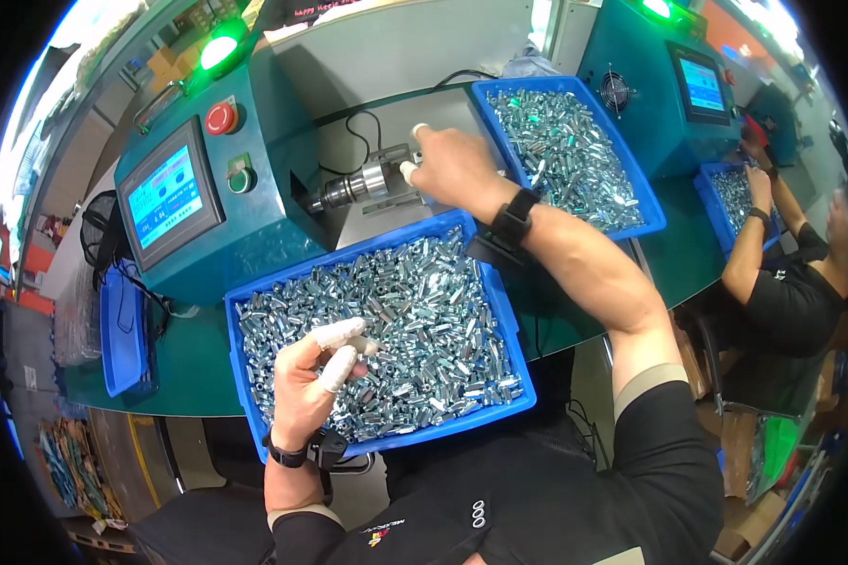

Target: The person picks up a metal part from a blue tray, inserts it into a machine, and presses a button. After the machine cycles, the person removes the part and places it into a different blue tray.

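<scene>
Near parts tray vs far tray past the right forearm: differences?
Size: near tray looks larger than far tray. Pose: near tray's long side runs crosswise, far tray's runs away. Left hand is over near tray, not far tray. Both: blue, holding many small metal parts.

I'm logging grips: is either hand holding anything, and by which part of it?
It cannot be told: the left hand is over small metal fittings, the right hand beside the metal spindle; anything between their fingers is unclear.
</scene>
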The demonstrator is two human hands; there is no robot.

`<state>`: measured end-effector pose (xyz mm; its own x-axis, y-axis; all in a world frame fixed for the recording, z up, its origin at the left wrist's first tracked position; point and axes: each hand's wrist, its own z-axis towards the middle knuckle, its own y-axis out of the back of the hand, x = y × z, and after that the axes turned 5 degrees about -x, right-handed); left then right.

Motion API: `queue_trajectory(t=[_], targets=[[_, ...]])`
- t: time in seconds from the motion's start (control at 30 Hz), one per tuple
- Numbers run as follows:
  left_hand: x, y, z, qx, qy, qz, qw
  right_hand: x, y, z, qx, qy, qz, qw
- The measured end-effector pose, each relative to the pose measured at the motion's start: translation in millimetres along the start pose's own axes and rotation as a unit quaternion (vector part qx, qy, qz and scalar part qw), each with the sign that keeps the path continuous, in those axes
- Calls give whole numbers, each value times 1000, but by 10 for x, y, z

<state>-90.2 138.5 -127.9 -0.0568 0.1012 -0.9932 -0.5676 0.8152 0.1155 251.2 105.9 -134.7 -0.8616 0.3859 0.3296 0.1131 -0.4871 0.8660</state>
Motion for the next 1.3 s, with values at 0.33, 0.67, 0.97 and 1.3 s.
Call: queue_trajectory(t=[0.33,0.67,0.97,1.3], targets=[[13,-8,-33,-5,-7,-15,1000,-146,191,-64,-58,19,0,998],[-12,-6,0,9,2,2,1000,-1294,764,-398,-206,-68,-207,954],[42,-57,51,-21,32,2,999,-354,274,-919,116,227,101,962],[12,-1,0,-14,39,-23,999,-249,289,-930,82,231,182,952]])
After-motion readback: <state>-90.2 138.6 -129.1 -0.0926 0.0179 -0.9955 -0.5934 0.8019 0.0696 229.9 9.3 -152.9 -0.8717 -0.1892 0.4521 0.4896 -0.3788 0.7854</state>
